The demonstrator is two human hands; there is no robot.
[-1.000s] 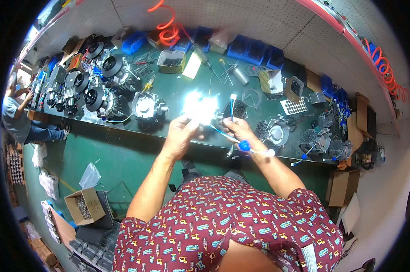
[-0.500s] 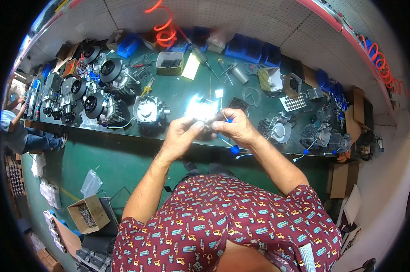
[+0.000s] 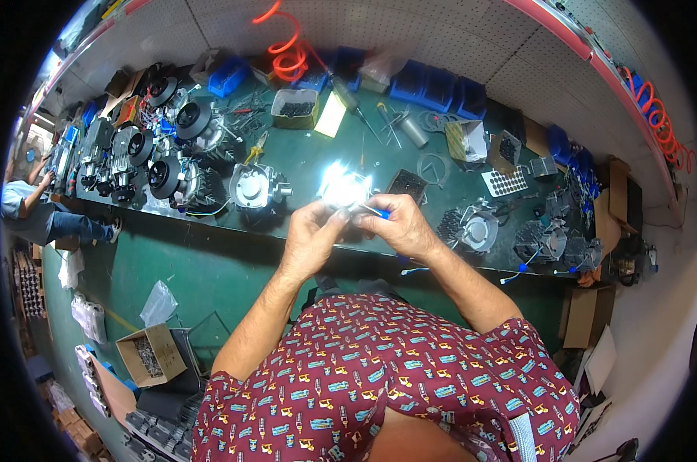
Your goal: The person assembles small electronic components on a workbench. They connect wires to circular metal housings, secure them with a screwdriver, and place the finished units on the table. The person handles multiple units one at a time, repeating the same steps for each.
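My left hand (image 3: 310, 237) is closed in a pinch on the near side of a part (image 3: 345, 187) washed out by strong glare, so its shape cannot be made out. Fingers of my right hand (image 3: 404, 228) close on a thin cable at the same part, with a blue piece (image 3: 382, 213) showing between them. Both thumbs come close together at the part's near edge. Below my right hand a white plug (image 3: 415, 271) hangs at the bench edge. A grey metal housing (image 3: 252, 187) stands left of my hands, and another housing (image 3: 478, 229) lies to the right.
Several motor units with black fans (image 3: 164, 177) crowd the bench's left. Pliers (image 3: 257, 148), a tub of small black parts (image 3: 295, 108), a screwdriver (image 3: 353, 102) and blue bins (image 3: 425, 86) lie farther back. A red coiled hose (image 3: 288, 58) hangs above. Another person (image 3: 26, 204) is far left.
My right hand has shifted slightly, its fingers now closer to my left. The cable's blue pieces, hanging in plain sight before, are now mostly hidden. The view has shifted a little.
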